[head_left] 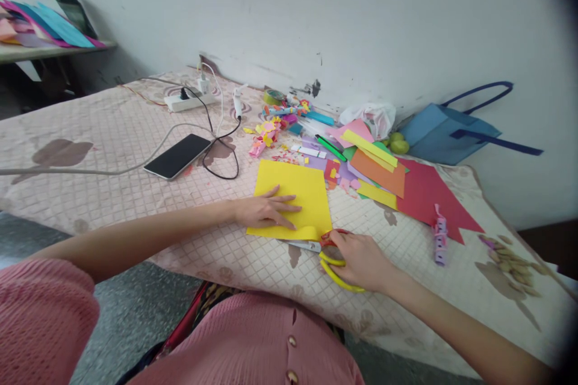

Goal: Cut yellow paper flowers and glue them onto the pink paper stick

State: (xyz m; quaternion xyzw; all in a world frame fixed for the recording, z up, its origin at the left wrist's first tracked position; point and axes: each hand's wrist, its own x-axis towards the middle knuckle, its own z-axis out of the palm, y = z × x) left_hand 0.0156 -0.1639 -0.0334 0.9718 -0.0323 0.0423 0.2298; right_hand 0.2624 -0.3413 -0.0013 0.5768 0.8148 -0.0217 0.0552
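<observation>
A yellow sheet (293, 186) lies flat near the front of the cloth-covered table, its lower right edge slightly raised. My left hand (266, 210) rests palm down on it, fingers spread. At the sheet's lower right corner, my right hand (361, 258) is closed round a pair of scissors (336, 271) with red and yellow handles. The scissors' metal blades point left along the sheet's lower edge and are partly hidden under it.
A phone (178, 156) with cables and a power strip (189, 101) are at the left. Behind and right are coloured papers (379, 171), a red sheet (424, 192), a blue bag (447, 132), a pink paper roll (439, 240) and a brown pile (512, 264).
</observation>
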